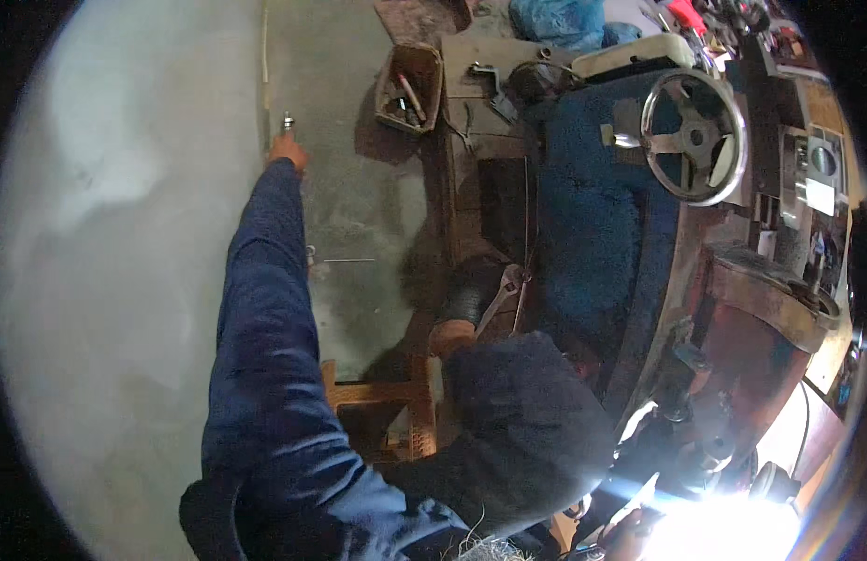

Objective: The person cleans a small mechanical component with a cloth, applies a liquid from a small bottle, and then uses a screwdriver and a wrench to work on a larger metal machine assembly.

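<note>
My left arm reaches far forward over the floor. At its end, my left hand (pixel 287 152) is closed round the lower end of a small shiny metal fitting (pixel 288 122); its exact kind is too small to tell. The fitting points away from me beside the base of the pale wall. Nearer, to the right of my forearm, a thin metal rod (pixel 349 260) lies on the floor. An adjustable wrench (pixel 499 301) rests beside my dark shoe (pixel 473 292), its jaw end pointing away from me. My right hand does not show.
A worn bin (pixel 435 89) with tools stands ahead, near pliers (pixel 466 129) on boards. At right is a blue machine (pixel 592 224) with a metal handwheel (pixel 695 136). A brown stool (pixel 421 411) is close below. Bright light glares at lower right.
</note>
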`<act>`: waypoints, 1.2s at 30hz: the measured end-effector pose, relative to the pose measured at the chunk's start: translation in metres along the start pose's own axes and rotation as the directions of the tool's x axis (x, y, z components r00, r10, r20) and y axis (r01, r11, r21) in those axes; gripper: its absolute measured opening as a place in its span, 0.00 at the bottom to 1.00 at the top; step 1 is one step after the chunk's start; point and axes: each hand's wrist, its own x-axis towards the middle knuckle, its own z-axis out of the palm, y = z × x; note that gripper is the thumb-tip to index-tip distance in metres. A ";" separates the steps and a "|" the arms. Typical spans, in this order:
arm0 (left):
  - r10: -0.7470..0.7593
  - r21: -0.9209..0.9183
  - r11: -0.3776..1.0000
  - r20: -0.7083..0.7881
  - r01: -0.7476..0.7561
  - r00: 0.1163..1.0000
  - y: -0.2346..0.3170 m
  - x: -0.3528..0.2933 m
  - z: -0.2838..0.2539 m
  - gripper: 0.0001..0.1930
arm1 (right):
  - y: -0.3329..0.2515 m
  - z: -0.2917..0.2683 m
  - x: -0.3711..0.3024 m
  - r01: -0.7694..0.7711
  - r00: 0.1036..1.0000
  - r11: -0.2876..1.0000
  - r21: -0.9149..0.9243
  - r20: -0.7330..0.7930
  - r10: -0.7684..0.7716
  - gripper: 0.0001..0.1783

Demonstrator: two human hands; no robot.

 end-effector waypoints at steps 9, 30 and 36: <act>0.221 0.013 0.975 -0.128 -0.221 0.967 -0.067 0.094 0.033 0.37 | 0.083 0.030 0.021 -0.234 0.632 -0.825 -0.515 0.564 -0.531 0.14; 0.263 -0.652 0.043 0.738 0.757 0.621 0.009 -0.326 0.114 0.08 | 0.129 0.036 -0.023 -0.288 0.471 -0.933 -0.215 0.816 -0.334 0.14; 0.289 -0.825 0.229 0.564 0.517 0.773 0.013 -0.424 0.027 0.13 | 0.098 0.016 -0.100 0.219 0.352 -0.938 -0.270 0.918 -0.183 0.08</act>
